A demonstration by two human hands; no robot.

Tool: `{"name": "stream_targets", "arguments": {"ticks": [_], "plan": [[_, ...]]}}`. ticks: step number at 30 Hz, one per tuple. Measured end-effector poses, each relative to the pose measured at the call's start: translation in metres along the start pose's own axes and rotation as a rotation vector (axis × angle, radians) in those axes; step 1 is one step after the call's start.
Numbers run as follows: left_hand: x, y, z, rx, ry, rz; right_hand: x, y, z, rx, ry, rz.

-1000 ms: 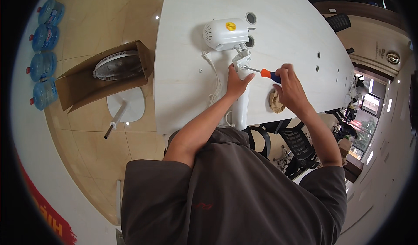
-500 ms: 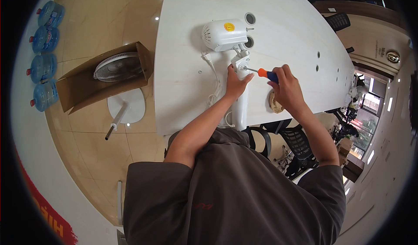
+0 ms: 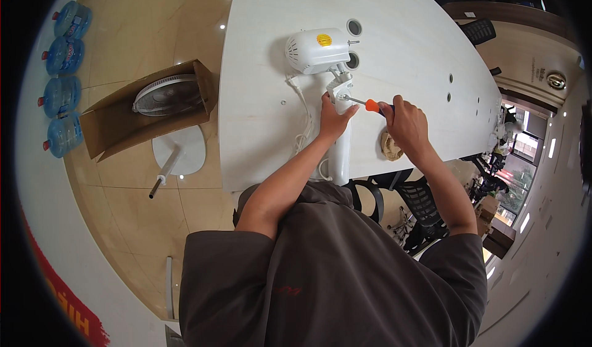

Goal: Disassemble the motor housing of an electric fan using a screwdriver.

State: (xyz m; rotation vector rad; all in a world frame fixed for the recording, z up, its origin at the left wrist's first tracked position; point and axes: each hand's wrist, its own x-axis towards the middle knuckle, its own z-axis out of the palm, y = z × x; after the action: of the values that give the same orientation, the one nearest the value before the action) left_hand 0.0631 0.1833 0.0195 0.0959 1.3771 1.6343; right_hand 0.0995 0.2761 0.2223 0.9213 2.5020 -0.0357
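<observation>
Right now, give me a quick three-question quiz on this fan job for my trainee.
1. True or false: the right hand holds the screwdriver.
2. What does the left hand grip? A) cardboard box B) fan neck C) water bottle
3. Fill in: the fan motor lies on the white ____.

Key: 1 true. 2 B, the fan neck. 3 table.

Dark grey short-sleeved T-shirt, small red chest mark, bare forearms

One head-worn fisheye view looks steeply down from above the person's shoulders onto the white table, edges bending.
</observation>
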Motion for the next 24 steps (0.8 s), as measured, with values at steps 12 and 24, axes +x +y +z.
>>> {"name": "stream_targets", "arguments": {"ticks": [12,24], "plan": [[0.002,-0.002,0.001,0.019,0.014,0.006,-0.006,0.001,0.01,0.091,0.186,-0.191],[0.002,0.001,-0.001,-0.005,-0.003,-0.042,0.0,0.002,-0.004,-0.042,0.108,-0.138]]}}
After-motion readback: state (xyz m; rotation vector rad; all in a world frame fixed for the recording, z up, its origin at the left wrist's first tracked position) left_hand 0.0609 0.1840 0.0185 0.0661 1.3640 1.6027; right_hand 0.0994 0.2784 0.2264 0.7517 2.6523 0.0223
